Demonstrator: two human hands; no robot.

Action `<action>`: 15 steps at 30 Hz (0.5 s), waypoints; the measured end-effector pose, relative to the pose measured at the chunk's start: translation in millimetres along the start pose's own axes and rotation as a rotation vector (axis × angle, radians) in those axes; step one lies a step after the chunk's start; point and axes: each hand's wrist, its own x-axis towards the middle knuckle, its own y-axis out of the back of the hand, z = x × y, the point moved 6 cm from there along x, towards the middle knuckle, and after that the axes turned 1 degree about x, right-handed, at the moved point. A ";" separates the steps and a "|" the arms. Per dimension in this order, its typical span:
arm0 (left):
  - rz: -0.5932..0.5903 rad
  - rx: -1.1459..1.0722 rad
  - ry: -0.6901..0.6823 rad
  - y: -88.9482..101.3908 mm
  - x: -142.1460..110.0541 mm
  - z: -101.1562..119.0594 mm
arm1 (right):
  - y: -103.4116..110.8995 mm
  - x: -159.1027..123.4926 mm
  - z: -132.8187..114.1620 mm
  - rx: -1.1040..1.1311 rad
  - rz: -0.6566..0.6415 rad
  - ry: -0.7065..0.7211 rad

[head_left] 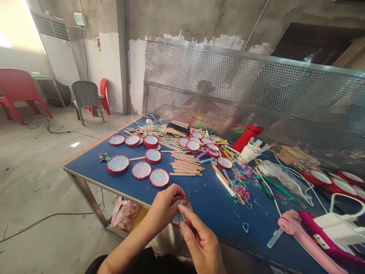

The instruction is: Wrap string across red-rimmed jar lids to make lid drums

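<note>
My left hand [163,207] grips a round red-rimmed lid [176,220] near the table's front edge, fingers wrapped over its rim. A thin light-blue rubber band [181,210] runs over the lid. The thumb and forefinger of my right hand [201,240] are at the band and seem to pinch it; part of the lid is hidden behind my fingers. Beyond my hands lie similar lids, one with bands stretched across [159,178] and another attached to a wooden stick [118,164]. A pile of flat craft sticks [185,164] and a heap of colourful rubber bands [242,186] are nearby.
Markers lie by a white pen cup [252,152] and a red bottle [248,137]. Green-handled pliers [265,186], cables, a pink folding device [308,239] and a magenta power strip [327,236] occupy the right. A perforated metal screen [185,72] stands behind, a person beyond it.
</note>
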 end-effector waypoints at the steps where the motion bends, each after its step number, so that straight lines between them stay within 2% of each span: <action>1: 0.009 0.010 0.001 0.4 0.2 0.2 | 0.3 -0.1 -1.7 -0.002 0.019 0.007; 7: 0.080 0.014 0.048 3.7 -0.8 0.8 | 0.9 -7.4 -3.0 -0.012 0.137 -0.034; 13: 0.126 -0.122 0.072 6.6 -0.8 -5.5 | -0.9 -27.7 16.9 0.168 0.246 -0.312; 15: 0.136 -0.163 0.064 7.1 -0.3 -8.0 | -2.1 -33.3 21.6 0.234 0.273 -0.363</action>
